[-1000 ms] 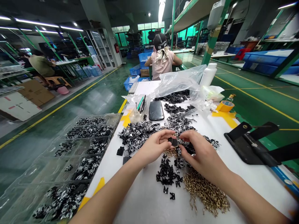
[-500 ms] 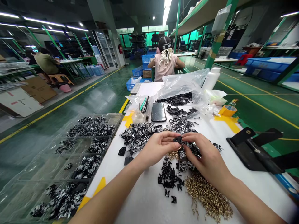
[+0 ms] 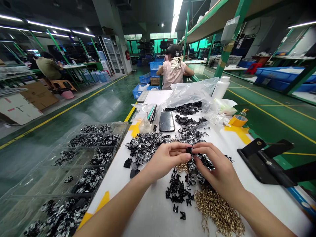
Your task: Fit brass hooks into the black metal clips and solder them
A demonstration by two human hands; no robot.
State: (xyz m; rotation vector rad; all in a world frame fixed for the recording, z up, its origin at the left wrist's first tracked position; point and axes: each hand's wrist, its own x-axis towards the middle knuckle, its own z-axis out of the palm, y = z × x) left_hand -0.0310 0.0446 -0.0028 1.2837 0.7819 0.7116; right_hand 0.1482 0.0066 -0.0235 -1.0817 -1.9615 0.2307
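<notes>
My left hand [image 3: 168,158] and my right hand [image 3: 214,163] meet fingertip to fingertip above the white table. Between them is a small black part [image 3: 189,150], pinched from both sides and mostly covered by the fingers. Under and around the hands lie small loose parts: a heap of black and silver metal pieces [image 3: 145,144], a pile of black pieces [image 3: 176,189] and a pile of brass-coloured hooked pieces [image 3: 218,210]. A few flat black pieces [image 3: 127,163] rest left of my left hand.
A compartmented clear tray [image 3: 84,168] with black and silver parts stands at the left. Further back are a phone [image 3: 167,121], a plastic bag [image 3: 195,90], a white bottle [image 3: 221,87] and orange tape [image 3: 238,120]. A black metal fixture [image 3: 261,163] sits right. A person [image 3: 172,67] sits ahead.
Both hands stay together at the small black part, with the fingers slightly shifted and less of the part showing. The view has moved a little. The person ahead has turned their head.
</notes>
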